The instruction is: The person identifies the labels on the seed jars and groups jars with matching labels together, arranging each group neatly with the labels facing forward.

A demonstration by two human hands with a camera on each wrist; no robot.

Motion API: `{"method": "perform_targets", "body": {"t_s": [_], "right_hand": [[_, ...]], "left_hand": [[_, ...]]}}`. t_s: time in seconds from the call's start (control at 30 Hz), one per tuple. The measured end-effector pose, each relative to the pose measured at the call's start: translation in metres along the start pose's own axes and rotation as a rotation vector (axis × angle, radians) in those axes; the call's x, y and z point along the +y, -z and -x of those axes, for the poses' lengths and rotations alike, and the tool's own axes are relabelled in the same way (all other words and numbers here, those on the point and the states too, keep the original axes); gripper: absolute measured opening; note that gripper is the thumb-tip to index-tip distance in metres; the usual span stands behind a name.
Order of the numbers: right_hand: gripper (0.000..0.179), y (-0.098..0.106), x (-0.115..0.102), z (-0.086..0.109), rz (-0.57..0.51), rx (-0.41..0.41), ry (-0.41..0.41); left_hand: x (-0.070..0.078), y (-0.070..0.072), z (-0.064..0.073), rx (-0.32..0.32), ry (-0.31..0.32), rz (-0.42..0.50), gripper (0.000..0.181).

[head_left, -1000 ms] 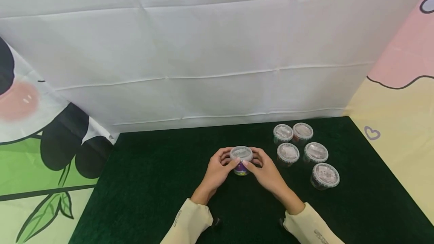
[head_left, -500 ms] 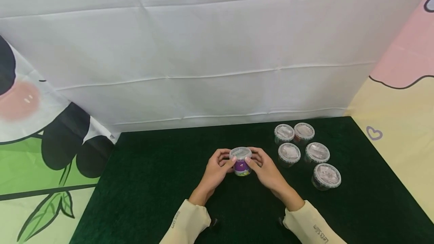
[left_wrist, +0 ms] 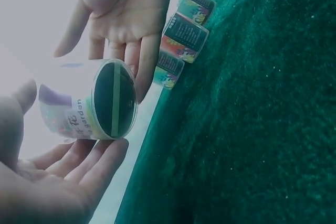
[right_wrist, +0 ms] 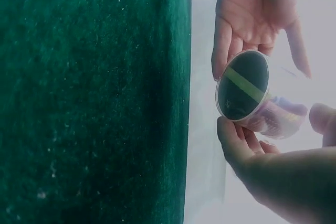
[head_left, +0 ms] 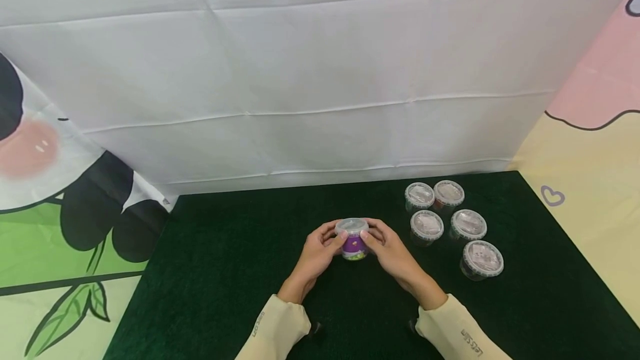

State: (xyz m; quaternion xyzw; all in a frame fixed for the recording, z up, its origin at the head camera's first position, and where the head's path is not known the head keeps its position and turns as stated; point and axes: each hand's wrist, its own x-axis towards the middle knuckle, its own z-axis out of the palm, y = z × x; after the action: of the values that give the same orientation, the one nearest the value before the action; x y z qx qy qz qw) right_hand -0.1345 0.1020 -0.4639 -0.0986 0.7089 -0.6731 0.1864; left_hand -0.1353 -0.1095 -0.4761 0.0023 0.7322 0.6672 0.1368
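A small clear plastic tub (head_left: 354,245) with a purple label and a translucent lid is held between both hands above the table. My left hand (head_left: 315,255) grips its left side, thumb towards the front and fingers round behind. From the other side my right hand (head_left: 394,256) holds it in the same way. In the left wrist view, the tub's dark round base (left_wrist: 114,99) shows with a pale strip across it. The right wrist view shows the base (right_wrist: 243,85) clear of the cloth, the label partly washed out by glare.
Several similar lidded tubs (head_left: 426,225) stand grouped at the right rear of the dark green cloth-covered table (head_left: 230,271). The nearest of them is a tub (head_left: 481,259) at the right. A white cloth wall (head_left: 310,143) rises behind the table, with printed cloth at both sides.
The tub has turned between the hands, so more of the purple label faces the head camera. It has shifted slightly left. The other tubs stay in place on the table.
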Motion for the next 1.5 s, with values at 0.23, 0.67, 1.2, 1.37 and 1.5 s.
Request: {"method": "perform_targets", "body": {"t_s": [0.23, 0.67, 1.2, 1.37, 1.5], "right_hand": [[0.051, -0.002, 0.000, -0.002, -0.016, 0.015, 0.006], [0.050, -0.012, -0.001, -0.008, 0.030, 0.105, -0.017], [0.051, -0.008, 0.002, -0.010, -0.052, 0.030, -0.042], [0.049, -0.010, 0.003, -0.011, -0.050, 0.049, -0.043], [0.048, -0.011, 0.004, -0.011, -0.050, 0.066, -0.038]], "left_hand": [[0.003, 0.001, 0.001, 0.038, 0.012, -0.002, 0.058], [0.005, -0.006, 0.001, 0.152, 0.010, -0.007, 0.053], [0.002, 0.000, 0.002, 0.088, 0.017, 0.025, 0.056], [0.003, 0.000, 0.004, 0.056, 0.020, 0.019, 0.058], [0.004, -0.002, 0.007, 0.076, 0.024, 0.022, 0.057]]}}
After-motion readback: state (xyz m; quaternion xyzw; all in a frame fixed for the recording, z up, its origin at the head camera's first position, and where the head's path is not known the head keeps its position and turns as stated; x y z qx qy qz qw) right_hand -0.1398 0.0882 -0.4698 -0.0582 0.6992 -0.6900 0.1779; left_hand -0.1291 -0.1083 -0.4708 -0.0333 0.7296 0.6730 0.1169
